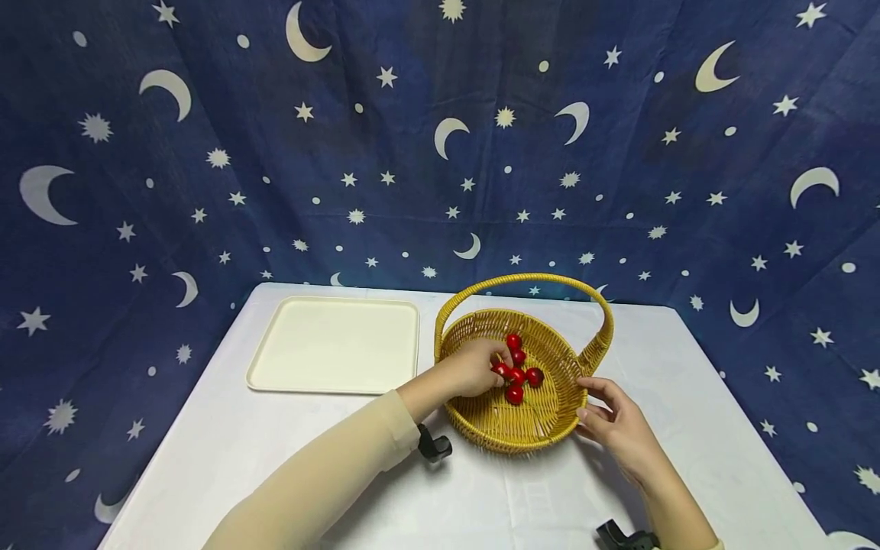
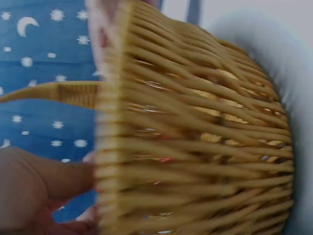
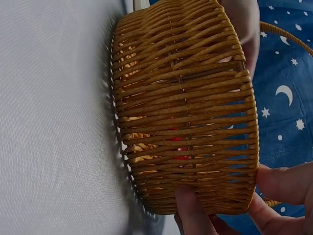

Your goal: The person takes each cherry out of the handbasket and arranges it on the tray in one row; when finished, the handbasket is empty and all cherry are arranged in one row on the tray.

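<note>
A round woven basket (image 1: 505,435) with a tall arched handle stands on the table. Several small, glossy red cherries (image 1: 514,393) lie grouped inside it. My left hand (image 1: 474,368) reaches in over the basket's left rim, its thumb and fingers around one of the cherries (image 1: 500,370). At the right side my right hand (image 1: 619,424) grips the basket's rim, thumb toward the front. In the right wrist view, fingers (image 3: 188,205) press against the wicker wall. The left wrist view shows mostly the basket's outer side (image 2: 205,127), which hides the cherries except for glints of red.
A cream rectangular tray (image 1: 337,344) lies to the left of the basket on the white table (image 1: 227,458). Behind the table hangs a dark blue cloth (image 1: 412,153) with moons and stars. My left forearm crosses the table's front in a beige sleeve (image 1: 330,473).
</note>
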`<act>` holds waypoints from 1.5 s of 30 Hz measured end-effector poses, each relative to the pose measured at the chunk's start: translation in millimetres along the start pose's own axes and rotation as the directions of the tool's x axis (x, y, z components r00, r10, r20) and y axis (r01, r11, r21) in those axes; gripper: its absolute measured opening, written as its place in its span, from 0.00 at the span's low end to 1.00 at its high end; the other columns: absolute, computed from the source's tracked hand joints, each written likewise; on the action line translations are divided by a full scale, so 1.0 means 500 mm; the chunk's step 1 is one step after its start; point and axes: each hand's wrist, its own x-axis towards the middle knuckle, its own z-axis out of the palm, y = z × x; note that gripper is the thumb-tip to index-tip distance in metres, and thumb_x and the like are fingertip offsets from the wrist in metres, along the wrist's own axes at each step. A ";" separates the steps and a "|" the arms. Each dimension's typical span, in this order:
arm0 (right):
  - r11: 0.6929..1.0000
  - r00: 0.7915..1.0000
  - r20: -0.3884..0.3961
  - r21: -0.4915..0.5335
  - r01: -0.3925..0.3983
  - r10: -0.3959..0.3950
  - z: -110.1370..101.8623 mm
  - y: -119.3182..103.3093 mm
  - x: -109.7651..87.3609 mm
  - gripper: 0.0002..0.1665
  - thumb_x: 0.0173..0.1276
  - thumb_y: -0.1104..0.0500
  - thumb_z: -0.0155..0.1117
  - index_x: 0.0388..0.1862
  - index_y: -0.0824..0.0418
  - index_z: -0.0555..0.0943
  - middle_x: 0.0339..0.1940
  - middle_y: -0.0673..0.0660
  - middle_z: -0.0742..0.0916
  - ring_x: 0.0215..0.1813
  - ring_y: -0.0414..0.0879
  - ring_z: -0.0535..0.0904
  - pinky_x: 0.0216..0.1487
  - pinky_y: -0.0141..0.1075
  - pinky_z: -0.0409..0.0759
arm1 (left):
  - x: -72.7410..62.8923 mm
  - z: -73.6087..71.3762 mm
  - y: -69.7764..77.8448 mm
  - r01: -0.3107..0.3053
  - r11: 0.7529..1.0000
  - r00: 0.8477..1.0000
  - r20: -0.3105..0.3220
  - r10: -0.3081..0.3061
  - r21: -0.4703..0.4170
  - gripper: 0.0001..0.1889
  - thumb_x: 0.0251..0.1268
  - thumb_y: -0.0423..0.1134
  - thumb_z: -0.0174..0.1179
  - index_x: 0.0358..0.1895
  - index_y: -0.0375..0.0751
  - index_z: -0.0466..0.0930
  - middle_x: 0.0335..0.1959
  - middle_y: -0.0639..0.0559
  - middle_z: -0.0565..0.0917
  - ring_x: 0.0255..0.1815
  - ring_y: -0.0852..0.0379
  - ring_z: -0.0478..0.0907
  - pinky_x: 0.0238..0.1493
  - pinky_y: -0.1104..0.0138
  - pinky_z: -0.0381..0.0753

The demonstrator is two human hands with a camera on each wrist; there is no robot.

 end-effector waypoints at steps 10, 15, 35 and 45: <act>1.000 1.000 -0.021 0.005 -0.009 0.010 0.004 -0.003 -0.003 0.32 0.79 0.73 0.58 0.78 0.74 0.63 0.76 0.75 0.68 0.54 0.34 0.87 0.51 0.36 0.90 | -0.133 -0.095 0.006 -0.191 0.963 0.982 -0.023 0.190 -0.191 0.13 0.68 0.31 0.73 0.49 0.53 0.85 0.45 0.58 0.86 0.35 0.61 0.79 0.42 0.66 0.80; 1.000 0.999 -0.020 0.002 -0.028 0.028 0.007 -0.002 -0.005 0.32 0.79 0.73 0.57 0.78 0.74 0.62 0.77 0.74 0.67 0.55 0.33 0.87 0.52 0.38 0.90 | -0.225 -0.145 -0.035 -0.223 0.942 0.975 -0.035 0.221 -0.251 0.14 0.67 0.30 0.73 0.50 0.51 0.86 0.46 0.55 0.87 0.42 0.59 0.83 0.46 0.66 0.84; 1.000 1.000 -0.008 0.002 -0.026 0.026 0.004 -0.002 -0.004 0.31 0.82 0.71 0.54 0.80 0.72 0.61 0.78 0.76 0.67 0.56 0.33 0.87 0.54 0.37 0.89 | -0.318 -0.306 -0.446 0.288 0.955 0.818 -0.499 -0.287 -0.077 0.17 0.69 0.32 0.71 0.58 0.36 0.83 0.59 0.32 0.87 0.52 0.35 0.82 0.44 0.58 0.77; 1.000 1.000 -0.010 0.009 -0.029 0.029 0.006 0.000 -0.003 0.32 0.81 0.71 0.56 0.80 0.71 0.61 0.80 0.74 0.66 0.57 0.32 0.86 0.54 0.35 0.88 | -0.313 -0.314 -0.510 0.378 0.921 0.754 -0.545 -0.366 -0.094 0.19 0.68 0.32 0.71 0.60 0.33 0.82 0.58 0.28 0.86 0.62 0.28 0.80 0.61 0.37 0.75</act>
